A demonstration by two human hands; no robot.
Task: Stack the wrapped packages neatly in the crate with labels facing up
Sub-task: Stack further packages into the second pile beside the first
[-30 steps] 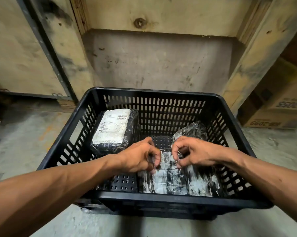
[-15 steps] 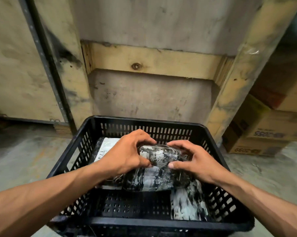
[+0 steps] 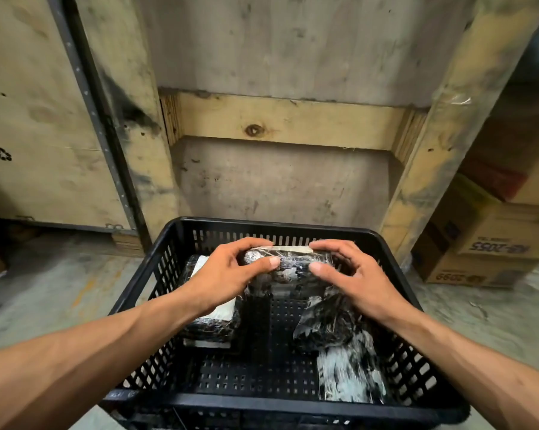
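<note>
Two hands on one wrapped package (image 3: 288, 262), mid-frame over black crate (image 3: 401, 256): left hand (image 3: 227, 274) grip curled round its left end, right hand (image 3: 352, 274) round right end. Labelled package (image 3: 213, 318) at crate's left, crumpled wrapped package (image 3: 333, 330) lower right

At three o'clock, the lower cardboard box (image 3: 466, 271) shows upside-down print like "2099"; the box above it (image 3: 507, 240) "2055". A recycling symbol (image 3: 3, 154) marks the plywood panel (image 3: 29, 119) at nine o'clock.
</note>
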